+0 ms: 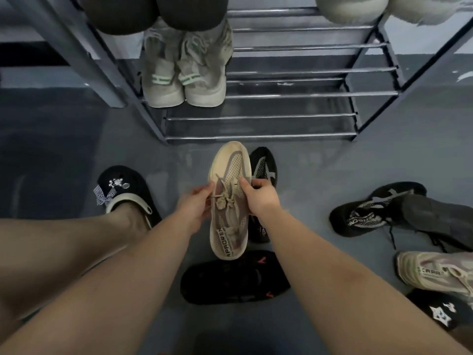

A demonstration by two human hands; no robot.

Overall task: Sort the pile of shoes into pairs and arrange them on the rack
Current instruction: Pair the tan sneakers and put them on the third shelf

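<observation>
Both hands hold one beige sneaker (228, 201) at the centre of the frame, raised above the floor (320, 175). The left hand (195, 203) pinches its left edge beside the laces, fingers curled onto the upper; the right hand (258, 198) clasps the right edge, thumb on top and fingers wrapped round the side. The sneaker's long axis runs up and down the frame, toe toward the rack (261, 116) at the top, heel toward the person, so the grip sits at mid-length, one hand on each side. Neither hand is plainly nearer the rack. The likely mate, a pale sneaker (432, 272), lies at the lower right edge of the frame, well apart from the held one and on the right hand's side; by my judgement that hand is better placed to fetch it. A black sneaker (263, 170) lies just behind the held one, mostly hidden, and another (371, 211) lies at the right, so those two look like a pair not yet joined. A black slide (235, 280) lies below the held sneaker. One grey-green pair (184, 73) already stands on a lower rail at the rack's left, with bare rails to its right. Sorting looks partly done.
</observation>
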